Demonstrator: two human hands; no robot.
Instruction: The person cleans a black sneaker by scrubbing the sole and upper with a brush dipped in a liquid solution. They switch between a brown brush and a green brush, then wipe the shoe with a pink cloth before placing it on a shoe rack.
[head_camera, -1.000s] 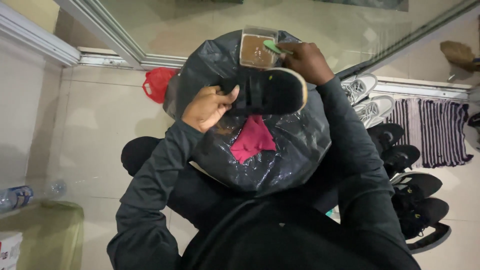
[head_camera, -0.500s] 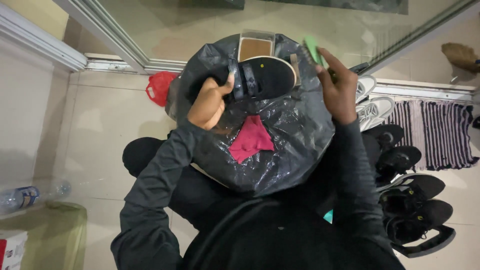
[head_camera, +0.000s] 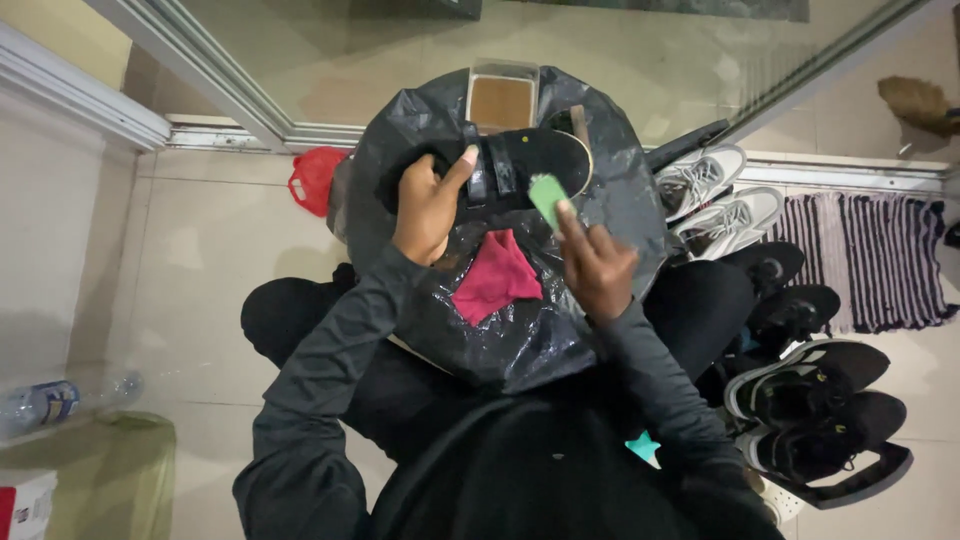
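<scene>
The plastic sheet (head_camera: 600, 300) covers the person's lap. On it lies a cloth (head_camera: 495, 275), near its middle. At the sheet's far edge sits a small tub (head_camera: 500, 98). A shoe (head_camera: 520, 165) is over the sheet, between tub and cloth. Right of the sheet a row of shoes (head_camera: 790, 330) stands beside a mat (head_camera: 870, 260). Left of the sheet lies a bag (head_camera: 312, 180).

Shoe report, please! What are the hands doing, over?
Left hand grips black shoe. Right hand presses green brush against it. Red cloth lies below on black bag, nothing blocking.
</scene>
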